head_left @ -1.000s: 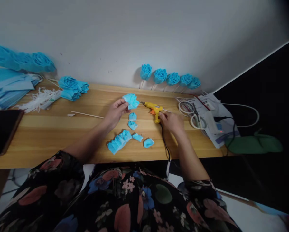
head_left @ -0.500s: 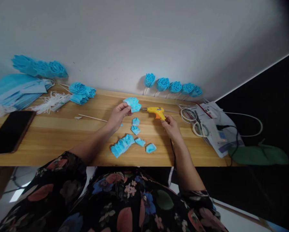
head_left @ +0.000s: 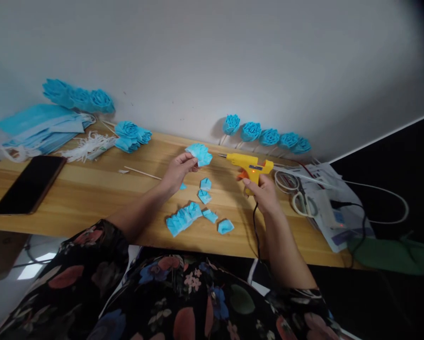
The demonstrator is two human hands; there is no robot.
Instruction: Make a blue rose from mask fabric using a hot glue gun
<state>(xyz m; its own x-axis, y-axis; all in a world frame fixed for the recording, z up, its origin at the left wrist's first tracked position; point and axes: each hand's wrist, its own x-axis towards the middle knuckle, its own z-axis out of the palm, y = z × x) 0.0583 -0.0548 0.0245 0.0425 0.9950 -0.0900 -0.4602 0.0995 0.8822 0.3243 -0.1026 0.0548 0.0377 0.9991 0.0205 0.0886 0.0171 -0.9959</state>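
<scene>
My left hand (head_left: 181,171) pinches a blue flower head (head_left: 202,154) made of folded mask fabric, held above the table. Wrapped round the handle of a yellow glue gun (head_left: 247,163) is my right hand (head_left: 263,191); a small light glows on the gun's body. The nozzle points left toward the flower head, with a gap between them. Below my hands lie loose folded blue petals (head_left: 205,196) and a strip of overlapping petals (head_left: 183,218). A thin wooden stick (head_left: 143,174) lies partly behind my left hand.
Finished blue flowers (head_left: 250,131) on sticks lean along the wall, with more flowers (head_left: 130,136) at left. A mask stack (head_left: 45,125), white ear loops (head_left: 89,146) and a phone (head_left: 29,184) lie left. Scissors (head_left: 304,204), a power strip (head_left: 330,210) and a green pouch (head_left: 392,255) lie right.
My right hand has drawn the glue gun back to the right and raised it, so its nozzle is farther from the flower head. The whole view has shifted slightly.
</scene>
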